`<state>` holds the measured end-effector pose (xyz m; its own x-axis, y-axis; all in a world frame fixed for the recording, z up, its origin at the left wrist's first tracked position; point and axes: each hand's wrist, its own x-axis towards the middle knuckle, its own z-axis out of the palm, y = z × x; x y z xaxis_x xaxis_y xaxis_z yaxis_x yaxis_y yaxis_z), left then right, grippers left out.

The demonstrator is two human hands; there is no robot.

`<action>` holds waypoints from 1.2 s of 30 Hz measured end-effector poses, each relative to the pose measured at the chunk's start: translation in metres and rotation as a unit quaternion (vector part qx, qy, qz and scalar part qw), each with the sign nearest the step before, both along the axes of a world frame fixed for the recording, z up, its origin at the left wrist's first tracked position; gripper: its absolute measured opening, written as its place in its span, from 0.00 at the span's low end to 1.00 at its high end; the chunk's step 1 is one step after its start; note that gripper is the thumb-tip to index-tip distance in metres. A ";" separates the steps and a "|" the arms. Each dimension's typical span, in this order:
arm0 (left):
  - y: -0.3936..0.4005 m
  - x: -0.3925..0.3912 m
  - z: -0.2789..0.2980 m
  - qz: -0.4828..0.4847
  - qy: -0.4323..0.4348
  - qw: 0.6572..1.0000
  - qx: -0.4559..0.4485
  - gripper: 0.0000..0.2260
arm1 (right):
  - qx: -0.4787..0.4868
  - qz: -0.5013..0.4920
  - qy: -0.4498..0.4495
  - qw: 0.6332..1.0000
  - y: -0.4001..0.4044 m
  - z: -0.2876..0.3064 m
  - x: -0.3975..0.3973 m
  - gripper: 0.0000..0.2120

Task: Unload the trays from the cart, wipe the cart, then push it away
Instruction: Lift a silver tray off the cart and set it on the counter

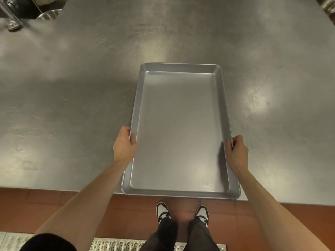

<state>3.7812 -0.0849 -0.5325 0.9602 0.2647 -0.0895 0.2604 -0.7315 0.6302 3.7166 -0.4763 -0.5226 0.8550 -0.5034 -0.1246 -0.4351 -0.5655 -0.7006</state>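
Here, your left hand (124, 144) grips the left long rim of a shallow rectangular silver metal tray (179, 134), thumb hooked over the edge and fingers curled beneath it. Your right hand (237, 151) grips the opposite long rim the same way, so the tray sits squarely between your two hands, which are held well apart at its nearer half. The tray runs lengthwise away from you over a broad brushed stainless-steel counter (72, 105); its far end lies above the counter surface while its near short edge juts past the counter's front lip. Whether the tray's underside touches the counter, you cannot tell from this view. The tray holds nothing but a tiny dark speck near its left side.

Below the overhanging edge are your black-and-white shoes (182, 212) on reddish-brown floor tiles (45, 205), with a perforated metal floor grate (116, 245) just behind them. At the counter's far left corner stand some shiny metal vessels (49, 14), blurred.
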 end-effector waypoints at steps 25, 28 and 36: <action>-0.076 -0.081 0.169 0.211 -0.245 0.904 -0.279 0.20 | 0.176 0.210 -0.166 0.947 0.052 0.134 0.049 0.25; -0.079 -0.098 0.196 0.237 -0.317 0.879 -0.267 0.20 | 0.222 0.274 -0.179 0.918 0.077 0.174 0.058 0.27; -0.072 -0.189 0.266 0.320 -0.423 0.836 -0.142 0.24 | 0.374 0.421 -0.211 0.799 0.172 0.255 0.041 0.36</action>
